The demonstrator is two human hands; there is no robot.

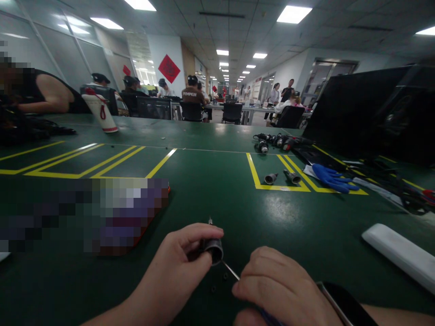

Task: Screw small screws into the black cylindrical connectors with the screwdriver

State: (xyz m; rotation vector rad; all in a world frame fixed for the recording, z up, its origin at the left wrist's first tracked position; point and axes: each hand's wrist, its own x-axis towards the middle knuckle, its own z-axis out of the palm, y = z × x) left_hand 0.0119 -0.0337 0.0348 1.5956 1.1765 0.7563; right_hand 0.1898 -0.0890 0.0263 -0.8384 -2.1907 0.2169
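My left hand [176, 267] is closed around a small dark metal cylinder [212, 248], held just above the green table [210, 190] near its front edge. My right hand [282, 285] is closed on a thin screwdriver [231, 270]; its metal shaft points up and left into the open end of the cylinder. A short pin sticks out of the cylinder's far side. A couple of tiny dark screws lie on the table under the shaft.
Two similar cylinders [282, 177] lie inside a yellow-marked box, a blue glove [331, 178] beside them, more dark parts [275, 141] behind. A white bar [401, 256] lies at right, a white cup [101, 113] far left. People sit at the far tables.
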